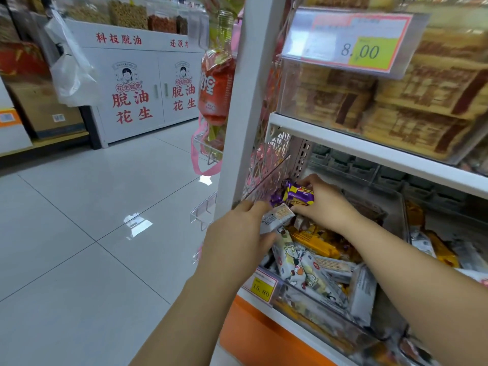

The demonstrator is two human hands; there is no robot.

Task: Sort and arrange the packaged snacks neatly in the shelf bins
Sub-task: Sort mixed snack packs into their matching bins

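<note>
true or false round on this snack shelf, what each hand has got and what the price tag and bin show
1. The right hand grips a purple and yellow wrapped snack. True.
2. The left hand is empty. False: it holds a white rectangular packet.
3. The yellow price tag on the clear plastic bin reads 8.00. False: it reads 15.80.
4. That bin holds mixed white and yellow packets. True.

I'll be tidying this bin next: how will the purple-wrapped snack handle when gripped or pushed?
The purple-wrapped snack is probably light: the right hand holds it in its fingers. Its glossy film looks slippery, and the twisted ends likely crumple. It looks bar-shaped, so it should slide rather than roll.
</note>
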